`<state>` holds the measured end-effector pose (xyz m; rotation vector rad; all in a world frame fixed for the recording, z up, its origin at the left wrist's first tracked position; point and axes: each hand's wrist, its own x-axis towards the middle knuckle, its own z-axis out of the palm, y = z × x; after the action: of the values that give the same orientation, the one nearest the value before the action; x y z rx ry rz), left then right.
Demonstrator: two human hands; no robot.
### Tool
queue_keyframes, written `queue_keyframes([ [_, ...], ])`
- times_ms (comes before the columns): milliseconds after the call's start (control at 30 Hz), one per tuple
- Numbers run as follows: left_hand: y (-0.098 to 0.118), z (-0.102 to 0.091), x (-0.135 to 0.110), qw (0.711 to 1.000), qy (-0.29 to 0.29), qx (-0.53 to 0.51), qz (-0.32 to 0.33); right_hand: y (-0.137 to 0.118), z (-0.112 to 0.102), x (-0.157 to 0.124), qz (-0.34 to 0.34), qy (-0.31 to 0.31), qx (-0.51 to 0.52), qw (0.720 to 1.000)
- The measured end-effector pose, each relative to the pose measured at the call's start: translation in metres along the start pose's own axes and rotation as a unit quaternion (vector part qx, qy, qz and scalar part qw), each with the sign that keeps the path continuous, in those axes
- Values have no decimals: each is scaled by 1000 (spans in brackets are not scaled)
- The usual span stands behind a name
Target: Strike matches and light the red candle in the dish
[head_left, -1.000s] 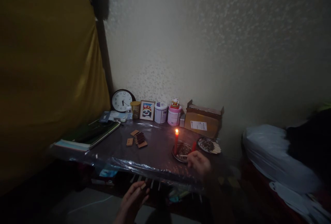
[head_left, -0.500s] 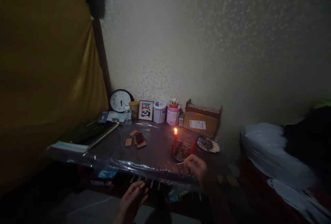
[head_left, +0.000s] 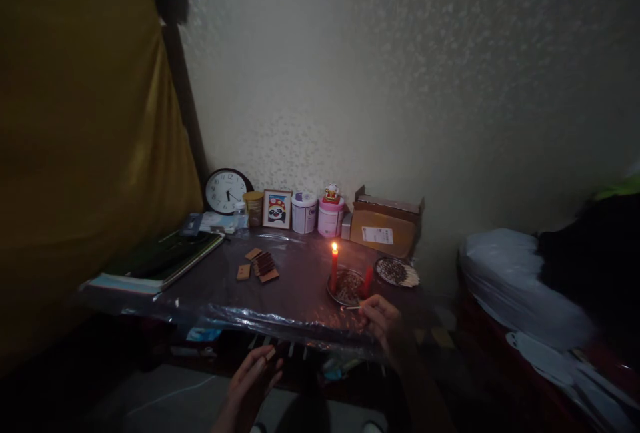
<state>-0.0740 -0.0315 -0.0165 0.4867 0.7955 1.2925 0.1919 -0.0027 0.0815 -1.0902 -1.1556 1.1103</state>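
A lit red candle (head_left: 333,269) stands at the edge of a small round dish (head_left: 345,286) on a dark table covered in clear plastic (head_left: 210,299). My right hand (head_left: 383,318) hovers just in front of the dish, pinching a thin matchstick (head_left: 351,307) that points left. An unlit red candle (head_left: 368,281) stands right behind that hand. My left hand (head_left: 253,376) is low, below the table's front edge, fingers curled round a small tan piece (head_left: 271,355). A second plate (head_left: 397,271) with matchsticks lies to the right.
Small brown tiles (head_left: 260,265) lie mid-table. Books (head_left: 157,261) sit at the left. Along the wall stand a clock (head_left: 225,191), a framed picture (head_left: 277,209), two tubs (head_left: 317,214) and a cardboard box (head_left: 385,225). A yellow cloth (head_left: 80,153) hangs left; bags (head_left: 520,286) lie right.
My right hand has drawn back from the dish towards me, and the matchstick now shows between its fingers. My view has shifted a little to the right. The left hand stays low.
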Motion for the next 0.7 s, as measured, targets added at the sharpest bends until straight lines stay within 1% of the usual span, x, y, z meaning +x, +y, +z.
queue_keyframes([
  [33, 0, -1, 0, 1000, -3, -2, 0, 0, 0, -1, -2, -8, 0, 1000],
  [100, -1, -2, 0, 1000, -11, -4, 0, 2, -1, -2, -16, -14, -51, 998],
  [200, -2, -4, 0, 1000, -11, 0, -2, 5, -3, -3, -52, 32, -172, 983],
  [233, -2, -5, 0, 1000, -9, 2, -2, 5, -4, -3, -54, 48, -177, 982],
  [300, -2, -5, 2, 1000, -4, 4, -5, 5, -7, -4, -48, 55, -114, 991],
  [367, -2, -4, 2, 1000, -5, 5, -6, 2, -9, -5, -46, 33, -37, 998],
  [400, -1, -3, 2, 1000, -5, 4, -6, 1, -9, -6, -47, 20, -32, 998],
  [467, 0, -2, 0, 1000, -11, 4, -9, 0, -11, -7, -58, 12, -102, 993],
  [533, 1, -1, -2, 1000, -12, 5, -12, 3, -13, -6, -59, 40, -179, 981],
  [600, 1, -1, -3, 1000, -14, 5, -16, 9, -18, -5, -45, 78, -177, 980],
  [700, -1, -4, 2, 1000, -7, -2, -15, 18, -32, -1, -17, 90, -155, 984],
])
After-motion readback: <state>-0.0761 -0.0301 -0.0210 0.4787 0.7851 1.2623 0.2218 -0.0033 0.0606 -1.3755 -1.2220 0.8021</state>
